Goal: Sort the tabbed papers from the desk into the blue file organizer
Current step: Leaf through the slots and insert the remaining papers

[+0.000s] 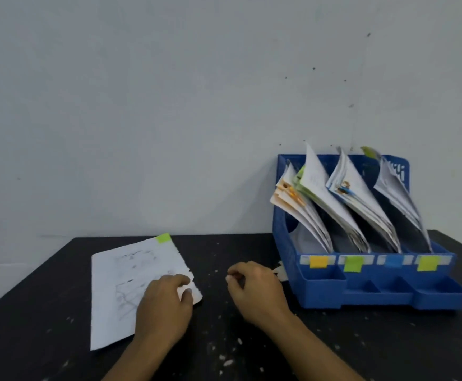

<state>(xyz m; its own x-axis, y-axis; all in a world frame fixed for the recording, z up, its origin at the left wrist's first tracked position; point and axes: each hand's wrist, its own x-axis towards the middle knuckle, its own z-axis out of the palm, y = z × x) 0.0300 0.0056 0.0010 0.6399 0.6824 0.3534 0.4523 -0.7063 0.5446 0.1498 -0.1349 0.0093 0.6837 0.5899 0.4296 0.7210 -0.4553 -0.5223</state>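
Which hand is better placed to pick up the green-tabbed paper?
Left. The left hand already rests on the paper, fingers at its right edge. The right hand lies off it, nearer the organizer.
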